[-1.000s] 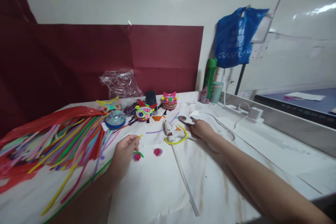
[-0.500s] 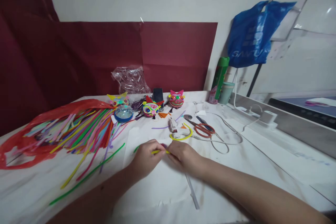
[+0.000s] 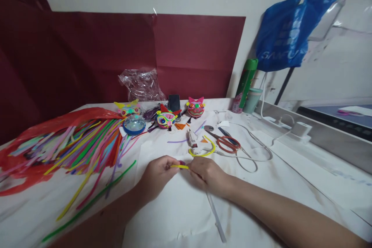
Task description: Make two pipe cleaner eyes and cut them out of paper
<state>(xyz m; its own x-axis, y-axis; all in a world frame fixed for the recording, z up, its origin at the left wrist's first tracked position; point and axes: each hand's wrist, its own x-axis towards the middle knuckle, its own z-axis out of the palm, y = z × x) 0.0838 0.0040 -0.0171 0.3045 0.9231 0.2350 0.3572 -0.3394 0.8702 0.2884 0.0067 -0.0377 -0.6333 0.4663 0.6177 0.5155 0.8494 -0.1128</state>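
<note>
My left hand [image 3: 159,174] and my right hand [image 3: 207,172] are close together over a white sheet [image 3: 168,217], fingers pinched. A short yellow pipe cleaner [image 3: 179,166] runs between their fingertips, each hand gripping one end. Just behind it a small dark purplish piece [image 3: 182,163] shows, mostly hidden by the fingers. Below my right hand a thin, pale translucent strip [image 3: 217,221] lies on the sheet. Beyond the hands is a curved yellow pipe cleaner [image 3: 214,146] around a white glue gun [image 3: 192,139].
Orange-handled scissors [image 3: 228,144] and a white cord [image 3: 269,155] lie to the right. Colourful pipe cleaners [image 3: 87,145] spill from a red plastic bag [image 3: 72,114] at left. Behind are decorated heads, one pink-eared [image 3: 195,107], a blue-rimmed round container [image 3: 134,124] and a phone [image 3: 174,102].
The view has shifted a little. My fingertips have drawn slightly apart, and more of the yellow pipe cleaner and the purplish piece shows between them.
</note>
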